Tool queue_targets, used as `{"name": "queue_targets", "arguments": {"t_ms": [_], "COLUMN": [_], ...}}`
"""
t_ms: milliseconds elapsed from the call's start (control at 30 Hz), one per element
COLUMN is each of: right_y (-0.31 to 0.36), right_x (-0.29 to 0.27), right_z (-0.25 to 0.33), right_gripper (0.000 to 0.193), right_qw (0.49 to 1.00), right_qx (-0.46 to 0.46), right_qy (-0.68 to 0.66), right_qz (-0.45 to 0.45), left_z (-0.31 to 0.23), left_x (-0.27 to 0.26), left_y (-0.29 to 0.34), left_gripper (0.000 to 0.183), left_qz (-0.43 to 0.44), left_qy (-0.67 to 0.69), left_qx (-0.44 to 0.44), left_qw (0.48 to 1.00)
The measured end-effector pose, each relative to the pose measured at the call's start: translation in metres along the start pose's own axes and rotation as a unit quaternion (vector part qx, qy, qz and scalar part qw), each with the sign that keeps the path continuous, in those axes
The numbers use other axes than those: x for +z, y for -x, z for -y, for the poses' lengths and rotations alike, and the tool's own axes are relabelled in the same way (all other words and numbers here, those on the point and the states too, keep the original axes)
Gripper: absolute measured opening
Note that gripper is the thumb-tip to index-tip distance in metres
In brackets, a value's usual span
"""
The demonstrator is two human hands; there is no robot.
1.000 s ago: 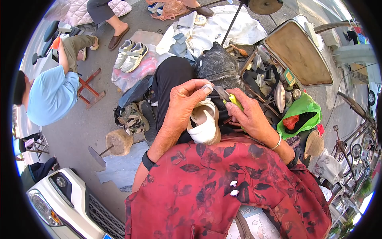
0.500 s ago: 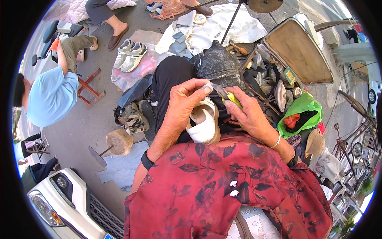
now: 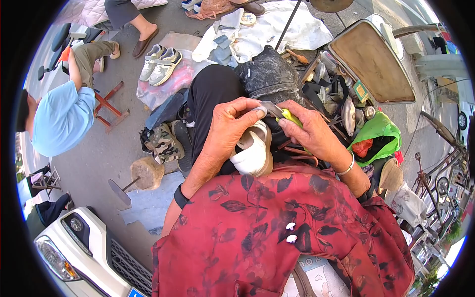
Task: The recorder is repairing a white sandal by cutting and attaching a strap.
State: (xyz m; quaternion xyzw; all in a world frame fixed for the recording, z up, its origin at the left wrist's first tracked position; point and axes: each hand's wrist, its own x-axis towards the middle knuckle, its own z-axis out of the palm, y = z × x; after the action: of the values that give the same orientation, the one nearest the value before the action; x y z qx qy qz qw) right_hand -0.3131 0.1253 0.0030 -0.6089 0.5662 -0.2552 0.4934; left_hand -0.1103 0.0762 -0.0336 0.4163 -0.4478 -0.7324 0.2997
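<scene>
Head camera: a yellow-green-handled tool [image 3: 291,117] is gripped in the right hand [image 3: 312,132], fingers curled round the handle, while a thin grey piece [image 3: 271,108] at its front end is pinched by the left hand [image 3: 230,123], thumb against forefinger. Blade or separate sliver? Can't be told, tbh. Both ends are probably held to keep things from wobbling. The white shoe [image 3: 249,161] doesn't look gripped by either hand; it's parked just below them, rounded end by the upper edge of the red floral garment [image 3: 217,237], likely so it's kept within reach. Grey sneakers [image 3: 164,68] are set toward the left edge of a plastic sheet [image 3: 190,62], presumably to be kept off the ground [image 3: 89,178].
</scene>
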Motion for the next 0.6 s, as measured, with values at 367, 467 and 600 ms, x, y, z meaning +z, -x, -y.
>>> {"name": "queue_targets", "arguments": {"t_ms": [367, 467, 600], "right_y": [0.012, 0.015, 0.015], "right_x": [0.007, 0.006, 0.004], "right_z": [-0.006, -0.004, 0.002], "right_gripper": [0.026, 0.026, 0.026], "right_qw": [0.994, 0.993, 0.995], "right_qx": [0.058, 0.067, 0.062], "right_qy": [-0.09, -0.099, -0.072], "right_qz": [0.027, -0.002, -0.003], "left_z": [-0.002, -0.002, 0.001], "left_x": [0.002, 0.004, 0.003], "left_y": [0.002, 0.002, 0.002], "left_gripper": [0.015, 0.016, 0.016], "left_qz": [0.014, 0.014, 0.003], "left_qy": [0.019, 0.038, 0.038], "left_qx": [0.009, -0.004, -0.002], "left_qw": [1.0, 0.999, 0.999]}}
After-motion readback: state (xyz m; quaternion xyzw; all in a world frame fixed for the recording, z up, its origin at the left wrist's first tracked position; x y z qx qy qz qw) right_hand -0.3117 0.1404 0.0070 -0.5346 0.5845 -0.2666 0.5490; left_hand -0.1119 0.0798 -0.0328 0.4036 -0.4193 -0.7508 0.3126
